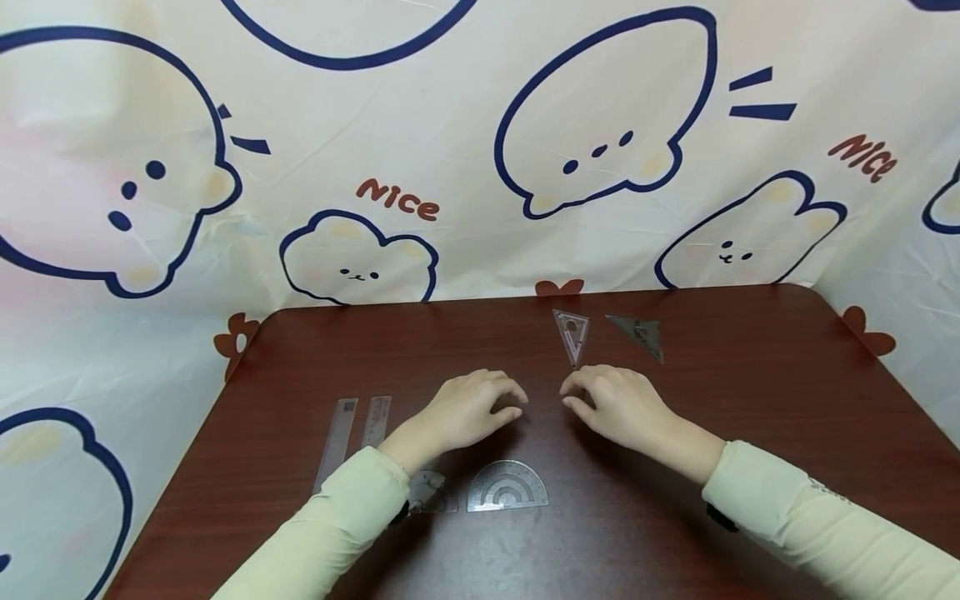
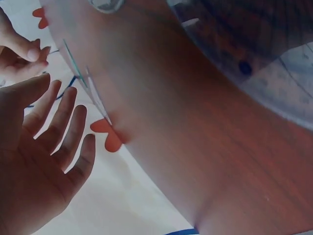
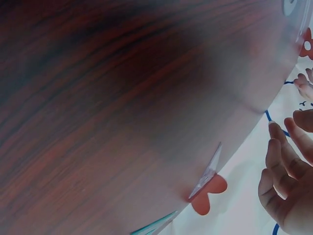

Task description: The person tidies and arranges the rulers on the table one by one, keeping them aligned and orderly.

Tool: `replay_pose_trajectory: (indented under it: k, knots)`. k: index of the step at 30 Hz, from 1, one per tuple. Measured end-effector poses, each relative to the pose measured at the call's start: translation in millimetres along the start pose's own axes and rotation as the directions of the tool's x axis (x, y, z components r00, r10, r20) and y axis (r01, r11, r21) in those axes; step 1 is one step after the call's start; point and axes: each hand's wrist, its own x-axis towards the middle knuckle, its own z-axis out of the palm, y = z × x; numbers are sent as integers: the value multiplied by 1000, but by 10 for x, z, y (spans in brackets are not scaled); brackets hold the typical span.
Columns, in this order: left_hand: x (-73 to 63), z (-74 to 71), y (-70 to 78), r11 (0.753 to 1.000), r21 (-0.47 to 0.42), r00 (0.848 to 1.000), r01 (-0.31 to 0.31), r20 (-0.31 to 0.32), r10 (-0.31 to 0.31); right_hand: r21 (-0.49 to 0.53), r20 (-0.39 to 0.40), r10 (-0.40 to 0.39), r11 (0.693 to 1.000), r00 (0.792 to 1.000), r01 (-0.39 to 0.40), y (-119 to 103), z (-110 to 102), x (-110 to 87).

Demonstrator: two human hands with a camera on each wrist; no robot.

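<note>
My left hand (image 1: 467, 410) hovers over the middle of the table, fingers loosely bent and holding nothing. My right hand (image 1: 619, 403) faces it across a gap, also holding nothing. Just beyond the right fingertips lies a clear set square (image 1: 573, 335), with a darker greenish set square (image 1: 643, 335) to its right. A clear protractor (image 1: 507, 487) lies below the left hand, nearer the body. A second protractor (image 1: 438, 493) is partly hidden by the left forearm. Two clear rulers lie left of that wrist: an outer ruler (image 1: 337, 442) and an inner ruler (image 1: 377, 422), its lower end covered.
The brown wooden table (image 1: 772, 400) has rounded far corners. A pale curtain (image 1: 480, 150) printed with blue cartoon outlines hangs around its back and sides. Both sleeved forearms reach in from the near edge.
</note>
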Motion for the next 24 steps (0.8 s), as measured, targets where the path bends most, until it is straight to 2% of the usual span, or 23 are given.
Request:
replay_pose_trajectory:
  k: [8, 17, 24]
  knots:
    - [119, -15, -96, 1000, -14, 1000, 11, 10, -11, -26, -26, 9, 1000, 1000, -10, 129, -2, 28]
    - [267, -14, -127, 1000, -7, 1000, 0, 23, 0, -45, -31, 28, 999, 999, -30, 258, 17, 87]
    - [349, 6, -164, 999, -41, 1000, -8, 21, 9, -43, -7, 92, 995, 996, -92, 370, 33, 157]
